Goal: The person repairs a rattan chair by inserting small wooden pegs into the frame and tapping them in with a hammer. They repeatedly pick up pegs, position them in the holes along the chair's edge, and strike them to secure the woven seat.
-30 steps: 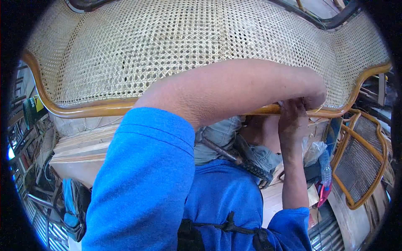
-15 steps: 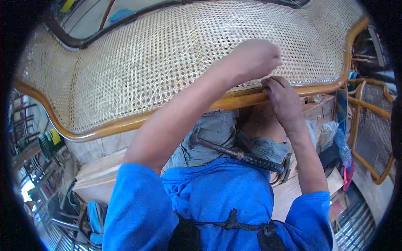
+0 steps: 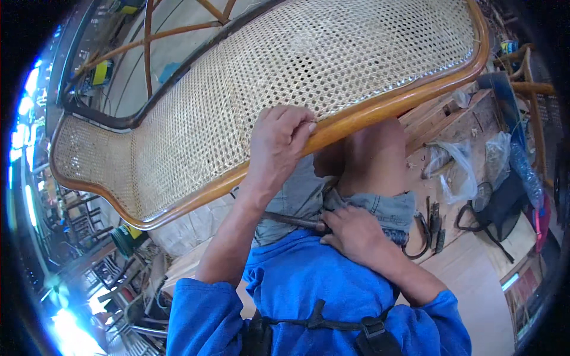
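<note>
A woven cane panel (image 3: 196,107) in a glossy brown rattan frame (image 3: 380,113) lies across my knees, tilted up at the right. My left hand (image 3: 279,139) is at the frame's near edge, thumb and forefinger pinched together beside the weave. Whatever sits between those fingertips is too small to make out. In my lap lies a hammer (image 3: 291,220) with a dark metal shaft and a black textured grip. My right hand (image 3: 359,237) is closed over its handle; my left forearm covers part of the head end.
Pliers-like hand tools (image 3: 436,228) rest on the wooden bench right of my lap. Clear plastic bags (image 3: 460,172) and a black strapped pouch (image 3: 502,204) are farther right. A green can (image 3: 127,237) stands at left, near stacked chair frames. Another rattan frame (image 3: 528,89) leans at far right.
My right hand has left the frame's edge and come down onto the hammer. My left hand has lowered to the edge. The panel appears more tilted as the view has turned.
</note>
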The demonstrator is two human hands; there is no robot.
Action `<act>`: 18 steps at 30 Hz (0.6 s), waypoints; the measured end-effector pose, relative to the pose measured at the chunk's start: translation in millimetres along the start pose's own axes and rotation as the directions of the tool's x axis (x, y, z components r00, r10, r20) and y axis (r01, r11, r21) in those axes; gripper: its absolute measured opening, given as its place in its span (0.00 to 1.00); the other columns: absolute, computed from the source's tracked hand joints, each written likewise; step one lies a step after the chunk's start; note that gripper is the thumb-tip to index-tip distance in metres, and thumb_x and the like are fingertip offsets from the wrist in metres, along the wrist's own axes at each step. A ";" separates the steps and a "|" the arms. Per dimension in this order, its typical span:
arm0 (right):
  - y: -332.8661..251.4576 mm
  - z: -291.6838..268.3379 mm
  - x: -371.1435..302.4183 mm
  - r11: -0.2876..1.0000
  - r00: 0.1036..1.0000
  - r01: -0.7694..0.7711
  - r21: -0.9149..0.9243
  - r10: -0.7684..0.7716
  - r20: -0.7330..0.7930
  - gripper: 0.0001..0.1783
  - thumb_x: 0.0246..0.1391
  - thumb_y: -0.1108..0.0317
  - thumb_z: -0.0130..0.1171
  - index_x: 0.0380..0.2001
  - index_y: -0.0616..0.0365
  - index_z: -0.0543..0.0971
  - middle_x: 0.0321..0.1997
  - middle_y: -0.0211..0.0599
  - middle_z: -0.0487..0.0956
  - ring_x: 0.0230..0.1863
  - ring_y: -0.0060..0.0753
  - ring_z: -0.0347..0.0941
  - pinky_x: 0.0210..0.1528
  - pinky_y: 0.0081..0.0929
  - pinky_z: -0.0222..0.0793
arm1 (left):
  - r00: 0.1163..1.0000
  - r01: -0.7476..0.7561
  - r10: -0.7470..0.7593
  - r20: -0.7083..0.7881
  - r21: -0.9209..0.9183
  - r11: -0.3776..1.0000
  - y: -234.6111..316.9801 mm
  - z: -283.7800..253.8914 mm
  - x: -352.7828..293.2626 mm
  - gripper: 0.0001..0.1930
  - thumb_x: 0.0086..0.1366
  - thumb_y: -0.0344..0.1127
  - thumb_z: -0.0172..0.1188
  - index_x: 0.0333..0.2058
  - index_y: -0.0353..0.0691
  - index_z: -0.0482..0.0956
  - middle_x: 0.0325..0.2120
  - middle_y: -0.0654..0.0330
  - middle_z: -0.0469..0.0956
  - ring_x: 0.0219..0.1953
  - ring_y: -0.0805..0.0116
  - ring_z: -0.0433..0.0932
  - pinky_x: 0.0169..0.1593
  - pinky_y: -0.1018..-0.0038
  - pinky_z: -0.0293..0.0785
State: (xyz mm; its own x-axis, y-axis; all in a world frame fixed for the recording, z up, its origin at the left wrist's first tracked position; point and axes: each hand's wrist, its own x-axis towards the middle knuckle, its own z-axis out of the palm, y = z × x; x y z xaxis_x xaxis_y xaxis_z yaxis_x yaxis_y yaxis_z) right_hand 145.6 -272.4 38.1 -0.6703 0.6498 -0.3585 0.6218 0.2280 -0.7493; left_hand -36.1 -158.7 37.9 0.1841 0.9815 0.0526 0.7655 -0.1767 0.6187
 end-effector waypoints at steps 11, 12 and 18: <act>34.3 -30.7 -41.7 0.935 0.984 -0.103 0.339 0.145 -0.101 0.16 0.47 0.60 0.59 0.35 0.59 0.72 0.30 0.45 0.75 0.36 0.47 0.73 0.38 0.38 0.68 | 1.000 -0.024 0.026 -0.017 0.090 0.996 0.8 8.4 4.6 0.05 0.51 0.31 0.62 0.28 0.41 0.77 0.29 0.60 0.77 0.34 0.61 0.73 0.39 0.68 0.67; 36.9 -31.6 -44.4 0.920 0.978 -0.137 0.368 0.186 -0.100 0.16 0.46 0.60 0.60 0.34 0.59 0.72 0.30 0.45 0.75 0.35 0.48 0.73 0.38 0.38 0.68 | 0.999 -0.040 0.042 -0.024 0.098 0.994 1.4 8.8 5.0 0.05 0.51 0.30 0.62 0.28 0.41 0.77 0.29 0.60 0.76 0.33 0.61 0.73 0.39 0.68 0.67; 46.8 -23.5 -47.2 0.800 0.935 -0.159 0.579 0.311 -0.172 0.17 0.44 0.65 0.62 0.38 0.60 0.72 0.30 0.45 0.75 0.34 0.49 0.73 0.36 0.36 0.68 | 0.998 -0.059 0.064 -0.025 0.165 0.985 6.9 10.5 2.7 0.05 0.50 0.25 0.61 0.28 0.39 0.77 0.28 0.59 0.76 0.33 0.61 0.73 0.40 0.68 0.68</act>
State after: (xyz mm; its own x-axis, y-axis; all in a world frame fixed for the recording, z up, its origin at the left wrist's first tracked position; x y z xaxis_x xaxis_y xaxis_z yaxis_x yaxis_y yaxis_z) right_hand 215.8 -275.4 33.0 -0.3631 0.8033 -0.4722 0.3693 -0.3412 -0.8644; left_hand -23.8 -158.1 34.1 0.2172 0.9697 0.1113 0.8444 -0.2439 0.4769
